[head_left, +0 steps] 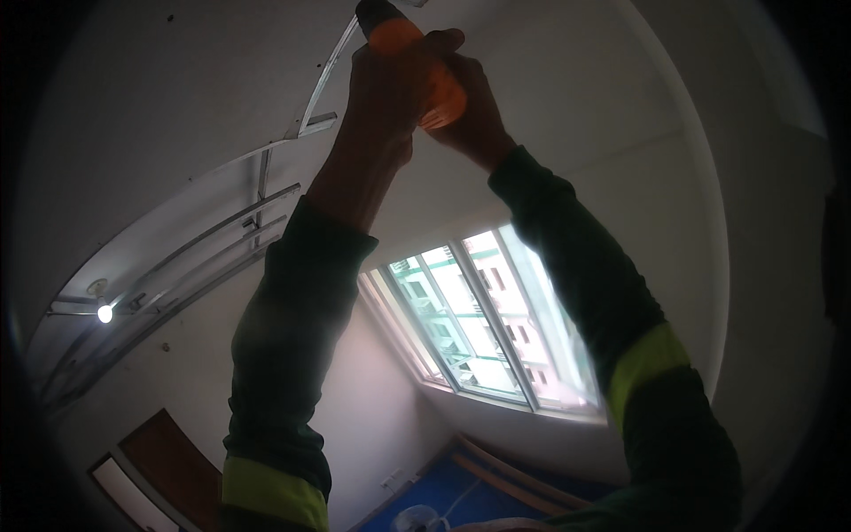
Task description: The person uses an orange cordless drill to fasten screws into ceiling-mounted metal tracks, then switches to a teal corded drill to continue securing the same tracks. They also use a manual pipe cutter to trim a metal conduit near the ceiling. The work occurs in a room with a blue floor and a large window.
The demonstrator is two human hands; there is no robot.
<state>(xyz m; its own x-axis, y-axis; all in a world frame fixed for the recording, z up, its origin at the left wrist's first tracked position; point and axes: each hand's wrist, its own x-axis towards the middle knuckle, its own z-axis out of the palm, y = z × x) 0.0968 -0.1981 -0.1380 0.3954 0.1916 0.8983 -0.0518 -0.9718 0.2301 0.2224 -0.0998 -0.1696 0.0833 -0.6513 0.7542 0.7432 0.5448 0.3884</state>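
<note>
Raised overhead, an orange power drill (pixel 446 96) with a black front end points up toward the ceiling board (pixel 239 80). My left hand (pixel 383 93) is closed around its body. From the other side my right hand (pixel 476 111) also grips it, its fingers partly hidden behind the tool. The drill's tip reaches the top of the picture beside the board's edge, and I cannot tell whether it touches anything. Both forearms are stretched upward in dark green sleeves with yellow-green bands.
Metal ceiling framing (pixel 257 199) shows past the curved board edge at left, near a lit bulb (pixel 105 312). A sliding window (pixel 483 324) is in the wall ahead. Below are a brown door (pixel 173 461), a fan (pixel 417 519) and long boards (pixel 510 483) on a blue floor covering.
</note>
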